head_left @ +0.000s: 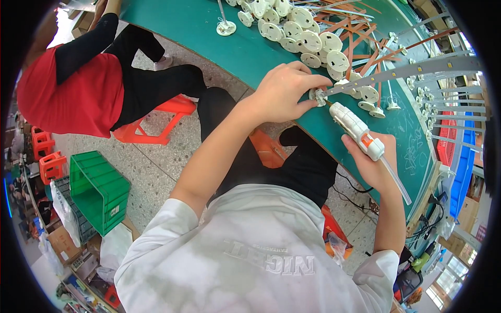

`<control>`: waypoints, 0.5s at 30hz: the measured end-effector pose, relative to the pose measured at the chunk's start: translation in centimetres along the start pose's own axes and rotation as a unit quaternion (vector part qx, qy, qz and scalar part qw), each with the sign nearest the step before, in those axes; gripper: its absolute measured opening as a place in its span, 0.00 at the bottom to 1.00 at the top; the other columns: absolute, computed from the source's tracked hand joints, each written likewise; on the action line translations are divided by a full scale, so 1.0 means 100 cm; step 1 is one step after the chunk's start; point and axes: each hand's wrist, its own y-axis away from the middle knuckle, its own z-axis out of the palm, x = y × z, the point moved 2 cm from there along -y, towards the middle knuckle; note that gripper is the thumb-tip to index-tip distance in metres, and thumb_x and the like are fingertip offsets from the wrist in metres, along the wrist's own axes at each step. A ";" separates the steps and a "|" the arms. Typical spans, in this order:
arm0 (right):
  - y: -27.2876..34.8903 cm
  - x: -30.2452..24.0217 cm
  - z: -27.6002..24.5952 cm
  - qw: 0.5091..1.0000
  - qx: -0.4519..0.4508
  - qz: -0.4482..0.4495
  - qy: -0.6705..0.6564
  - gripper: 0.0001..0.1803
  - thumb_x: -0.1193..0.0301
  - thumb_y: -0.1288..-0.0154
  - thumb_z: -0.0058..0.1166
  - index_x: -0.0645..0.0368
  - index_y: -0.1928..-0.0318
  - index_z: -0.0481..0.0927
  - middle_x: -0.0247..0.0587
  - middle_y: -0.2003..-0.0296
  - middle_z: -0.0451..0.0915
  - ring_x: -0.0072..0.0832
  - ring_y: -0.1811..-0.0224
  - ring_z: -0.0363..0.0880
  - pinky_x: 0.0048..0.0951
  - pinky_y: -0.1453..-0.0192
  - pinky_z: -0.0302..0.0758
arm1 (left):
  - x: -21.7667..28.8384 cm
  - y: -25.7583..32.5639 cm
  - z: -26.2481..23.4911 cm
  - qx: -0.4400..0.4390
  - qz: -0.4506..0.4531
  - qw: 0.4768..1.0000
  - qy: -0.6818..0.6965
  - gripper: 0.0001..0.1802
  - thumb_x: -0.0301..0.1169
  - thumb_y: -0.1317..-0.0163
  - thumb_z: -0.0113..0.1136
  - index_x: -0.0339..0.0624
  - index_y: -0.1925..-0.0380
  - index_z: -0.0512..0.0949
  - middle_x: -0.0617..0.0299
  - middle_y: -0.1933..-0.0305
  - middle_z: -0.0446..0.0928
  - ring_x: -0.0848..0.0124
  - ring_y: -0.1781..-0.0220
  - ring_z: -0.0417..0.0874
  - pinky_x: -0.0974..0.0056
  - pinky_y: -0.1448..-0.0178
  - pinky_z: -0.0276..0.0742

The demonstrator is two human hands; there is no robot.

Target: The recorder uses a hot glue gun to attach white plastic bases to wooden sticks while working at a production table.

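Observation:
My left hand (286, 93) pinches a small white round base (316, 96) between thumb and fingers above the green table (177, 22). From that base a pale LED strip (407, 72) with yellow chips runs off to the right. In my right hand (380, 163) is a white hot glue gun (350, 123) with an orange part, gripped by its handle. Its nozzle points at the base, at or very close to it; whether they touch I cannot tell. A translucent glue stick (397, 180) sticks out of the gun's rear.
White round discs (310, 41) with strips lie heaped on the table's far side. One disc (226, 28) stands apart. More strips (453, 104) line the right edge, near a blue tray (462, 172). A person in red (78, 88) sits at left, near a green crate (99, 193).

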 end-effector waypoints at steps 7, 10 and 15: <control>-0.003 0.005 0.008 0.997 0.042 -0.060 -0.003 0.16 0.67 0.35 0.67 0.68 0.72 0.81 0.42 0.83 0.76 0.22 0.81 0.66 0.31 0.74 0.69 | 0.002 -0.001 0.001 -0.017 -0.032 0.999 0.006 0.25 0.29 0.50 0.74 0.48 0.48 0.85 0.61 0.56 0.87 0.61 0.49 0.83 0.57 0.45 0.81; -0.001 0.005 0.008 0.996 0.048 -0.079 0.010 0.16 0.67 0.34 0.67 0.67 0.73 0.81 0.44 0.84 0.76 0.26 0.83 0.65 0.32 0.75 0.68 | 0.003 0.000 0.004 0.002 -0.033 0.999 -0.001 0.24 0.29 0.51 0.75 0.48 0.50 0.85 0.63 0.58 0.87 0.63 0.50 0.83 0.58 0.45 0.81; 0.002 0.007 0.010 0.994 0.069 -0.081 0.017 0.17 0.67 0.35 0.67 0.67 0.75 0.80 0.46 0.84 0.75 0.35 0.85 0.66 0.33 0.76 0.68 | 0.002 0.000 0.008 0.027 -0.030 0.999 -0.002 0.23 0.31 0.53 0.77 0.47 0.53 0.86 0.64 0.60 0.88 0.65 0.51 0.84 0.60 0.47 0.81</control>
